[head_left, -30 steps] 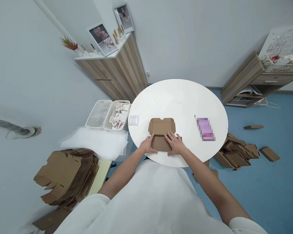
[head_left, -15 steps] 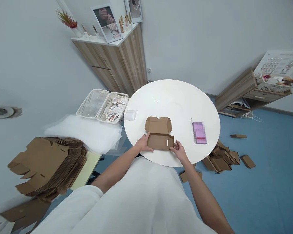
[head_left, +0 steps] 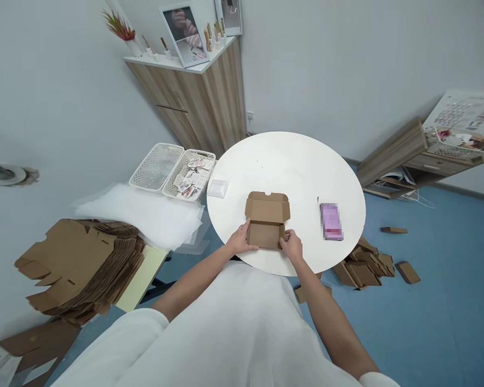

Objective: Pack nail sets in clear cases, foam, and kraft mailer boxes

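Note:
A brown cardboard box (head_left: pixel 265 235) lies on the round white table (head_left: pixel 290 156) near its front edge, with its lid raised and leaning back. My left hand (head_left: pixel 240 239) grips the box's left wall, thumb at the upper corner and fingers along the front. At the right end, my right hand (head_left: pixel 292 244) pinches the side wall, which stands upright. The inside of the box shows nothing in it. To the right on the table lies a pixelated purple item (head_left: pixel 331 221). A small white packet (head_left: pixel 218 188) is at the table's left edge.
Left of the table are a basket of printed packets (head_left: pixel 191 177), a basket of clear bags (head_left: pixel 156 167), white sheets (head_left: pixel 141 212) and stacked flat cardboard (head_left: pixel 76 263). Folded boxes (head_left: pixel 365 266) lie on the floor at right. A wooden cabinet (head_left: pixel 193 102) stands behind.
The box's right side wall has been folded in, and my right hand has moved slightly left with it. The lid's side flaps now stand more upright. The view has shifted slightly.

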{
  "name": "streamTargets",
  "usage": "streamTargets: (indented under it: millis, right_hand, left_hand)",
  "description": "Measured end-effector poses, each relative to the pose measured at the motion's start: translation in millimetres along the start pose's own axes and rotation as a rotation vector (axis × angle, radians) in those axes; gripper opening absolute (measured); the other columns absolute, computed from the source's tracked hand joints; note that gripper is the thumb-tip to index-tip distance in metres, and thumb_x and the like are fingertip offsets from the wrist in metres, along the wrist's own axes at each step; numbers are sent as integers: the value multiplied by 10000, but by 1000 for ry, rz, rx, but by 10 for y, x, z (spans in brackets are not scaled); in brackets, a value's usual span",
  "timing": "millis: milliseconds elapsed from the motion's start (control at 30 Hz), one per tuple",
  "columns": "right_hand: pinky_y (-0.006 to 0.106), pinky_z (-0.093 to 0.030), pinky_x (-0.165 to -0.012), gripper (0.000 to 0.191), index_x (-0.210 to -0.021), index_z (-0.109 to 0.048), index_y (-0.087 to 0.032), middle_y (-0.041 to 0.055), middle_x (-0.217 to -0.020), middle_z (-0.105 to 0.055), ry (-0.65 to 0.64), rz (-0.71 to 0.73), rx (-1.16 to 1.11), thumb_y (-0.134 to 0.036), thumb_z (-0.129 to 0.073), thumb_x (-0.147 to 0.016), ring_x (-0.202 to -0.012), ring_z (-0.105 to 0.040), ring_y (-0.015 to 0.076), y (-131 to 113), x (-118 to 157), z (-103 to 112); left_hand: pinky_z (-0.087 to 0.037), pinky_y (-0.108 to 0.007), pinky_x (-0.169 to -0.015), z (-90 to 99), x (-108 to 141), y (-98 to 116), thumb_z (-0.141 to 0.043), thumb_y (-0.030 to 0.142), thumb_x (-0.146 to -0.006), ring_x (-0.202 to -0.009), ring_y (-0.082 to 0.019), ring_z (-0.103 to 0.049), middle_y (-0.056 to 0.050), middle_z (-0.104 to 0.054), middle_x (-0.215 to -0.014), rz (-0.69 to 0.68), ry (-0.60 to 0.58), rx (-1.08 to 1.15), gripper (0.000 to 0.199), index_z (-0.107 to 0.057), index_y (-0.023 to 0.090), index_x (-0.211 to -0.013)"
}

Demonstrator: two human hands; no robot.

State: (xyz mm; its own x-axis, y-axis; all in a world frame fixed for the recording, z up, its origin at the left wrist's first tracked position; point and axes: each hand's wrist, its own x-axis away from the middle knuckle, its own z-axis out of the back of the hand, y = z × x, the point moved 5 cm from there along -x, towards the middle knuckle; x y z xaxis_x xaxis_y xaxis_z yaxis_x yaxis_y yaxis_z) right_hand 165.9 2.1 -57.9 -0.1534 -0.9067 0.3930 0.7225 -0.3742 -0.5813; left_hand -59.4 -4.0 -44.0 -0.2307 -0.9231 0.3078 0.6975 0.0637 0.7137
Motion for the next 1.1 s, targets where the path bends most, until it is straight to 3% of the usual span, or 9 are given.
streamTargets:
  millis: [133, 367, 567, 733, 867, 1100]
  right_hand:
    - [240, -342, -550, 256, -953, -465, -214, -14, -695, -569, 1, -46, 37, -226, -465, -698, -653, -540, 153, 7, 0, -26]
    - [251, -356, -581, 302, -1028, -451, -213, 8, -779, -587, 51, -114, 8, -268, -450, -732, -713, -551, 166, 8, 46, -12]
    - [299, -418, -693, 506, -1096, -462, -197, 48, -901, -592, 53, -75, -254, -519, -482, -706, -809, -568, 196, 208, 272, -21]
    - [332, -464, -715, 519, -1094, -479, -182, 86, -1034, -569, 41, -28, -545, -500, -525, -688, -744, -586, 178, 261, 379, -155]
    - [323, -460, -785, 552, -1134, -454, -163, 115, -1147, -519, 66, -63, -709, -492, -528, -696, -862, -585, 183, 216, 320, -153]
    - [319, -450, -799, 591, -1193, -402, -177, 120, -1232, -444, 117, -118, -777, -485, -524, -704, -948, -546, 191, 161, 266, -57]
  left_hand:
    - [-439, -366, -769, -31, 126, -159, -712, 504, -527, -821, -193, -555, -149, -409, -1248, 74, 49, 166, 1123, -53, 214, -1389]
    - [-467, -334, -753, -146, 180, -274, -683, 397, -614, -758, -147, -570, -109, -512, -1130, 153, 62, 261, 825, -297, 178, -1310]
    - [-470, -334, -807, -188, 216, -201, -640, 329, -683, -891, -175, -580, -111, -549, -1109, 222, 116, 350, 611, -402, 155, -1218]
    - [-487, -325, -783, -216, 175, -92, -627, 247, -699, -1015, -196, -541, -112, -519, -1191, 212, 93, 439, 541, -414, 172, -1190]
    - [-455, -338, -843, -173, 2, -10, -607, 220, -705, -1105, -207, -488, -115, -474, -1253, 199, 84, 491, 550, -397, 179, -1212]
    - [-409, -381, -898, -162, -254, 60, -606, 212, -701, -1185, -239, -416, -121, -433, -1298, 161, -12, 510, 617, -355, 197, -1264]
